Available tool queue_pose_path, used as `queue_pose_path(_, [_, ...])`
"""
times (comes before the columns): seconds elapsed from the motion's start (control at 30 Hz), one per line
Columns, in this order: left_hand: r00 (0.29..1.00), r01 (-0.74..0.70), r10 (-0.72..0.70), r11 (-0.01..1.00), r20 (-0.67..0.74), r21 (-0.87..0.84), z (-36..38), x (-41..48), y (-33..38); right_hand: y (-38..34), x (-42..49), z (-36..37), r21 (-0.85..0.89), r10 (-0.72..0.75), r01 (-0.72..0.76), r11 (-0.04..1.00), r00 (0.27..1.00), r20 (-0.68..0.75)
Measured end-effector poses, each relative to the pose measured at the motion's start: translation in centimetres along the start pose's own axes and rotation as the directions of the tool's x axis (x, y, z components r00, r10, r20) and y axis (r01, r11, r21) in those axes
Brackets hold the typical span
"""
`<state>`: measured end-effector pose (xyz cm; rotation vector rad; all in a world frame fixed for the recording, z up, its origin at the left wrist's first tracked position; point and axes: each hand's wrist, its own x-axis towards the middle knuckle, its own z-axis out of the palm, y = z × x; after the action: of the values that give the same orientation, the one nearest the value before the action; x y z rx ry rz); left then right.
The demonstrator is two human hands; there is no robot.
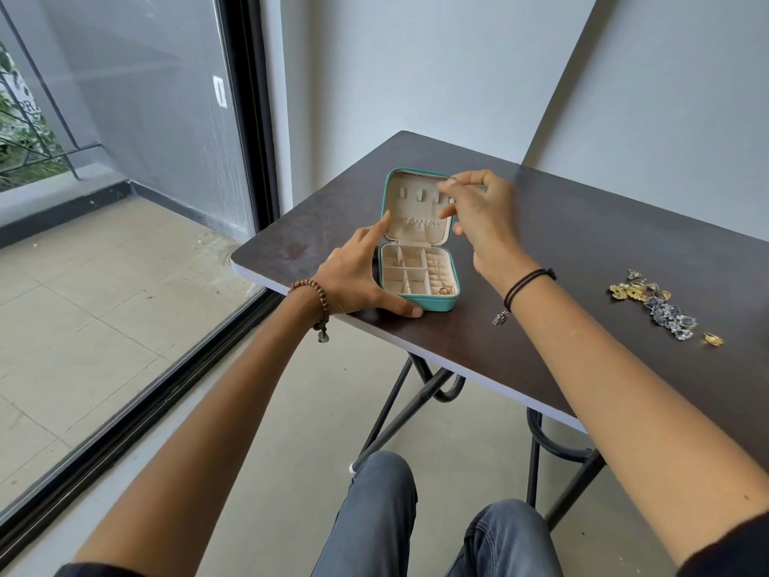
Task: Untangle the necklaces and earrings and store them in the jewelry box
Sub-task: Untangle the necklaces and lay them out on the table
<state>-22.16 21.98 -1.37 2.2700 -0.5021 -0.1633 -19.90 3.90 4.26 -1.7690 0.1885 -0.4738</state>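
Head view: the jewelry box (417,281) sits open near the centre of the frame, close to the near left edge of the dark table (582,260). Its lid (416,206) stands up behind the tray, showing small hooks and a gathered pocket. A few small gold pieces lie in the tray compartments; what they are is too small to tell.

The left hand (358,281) braces the box, thumb pressed along the front wall, forefinger raised to the lid's left edge, the hand open rather than gripping. The right hand (478,210) hovers at the lid's upper right, thumb and forefinger pinched together. Something thin may be held there, but it is blurred and I cannot tell.

The remaining jewelry (661,306), a tangled cluster of gold and blue-grey pieces, lies at the right of the frame, well apart from the box.

The step looks like hanging a chain on a lid hook. To do it well, keep the left hand steadying the lid so it does not fold, and lower the loop over the hook before releasing the pinch.

The box is near the table edge, so a push toward the lower left could tip it off. The tabletop between the box and the pile is bare, with open room to slide the box right.
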Motion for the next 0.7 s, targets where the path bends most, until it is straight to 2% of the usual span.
queue_pose_path(0.3, [1.0, 0.002, -0.002, 1.0, -0.015, -0.03, 0.2, -0.2, 0.0, -1.0, -0.8, -1.2, -0.035, -0.052, 0.06, 0.998, 0.98, 0.194])
queue_pose_path(0.43, [0.998, -0.047, 0.045, 0.998, -0.044, -0.045, 0.2, -0.7, 0.3, -2.1, -1.5, -2.6, -0.013, -0.056, 0.061, 0.998, 0.965, 0.256])
queue_pose_path(0.6, [0.984, -0.049, 0.041, 0.998, -0.173, -0.043, 0.9, -1.9, 1.3, -3.4, -3.0, -4.8, 0.094, -0.055, 0.027, 0.995, 0.947, 0.318])
queue_pose_path(0.7, [0.949, -0.138, 0.092, 0.981, -0.303, -0.134, 1.4, -2.7, 3.1, -4.4, -4.2, -6.0, 0.112, -0.067, 0.031, 0.993, 0.939, 0.336])
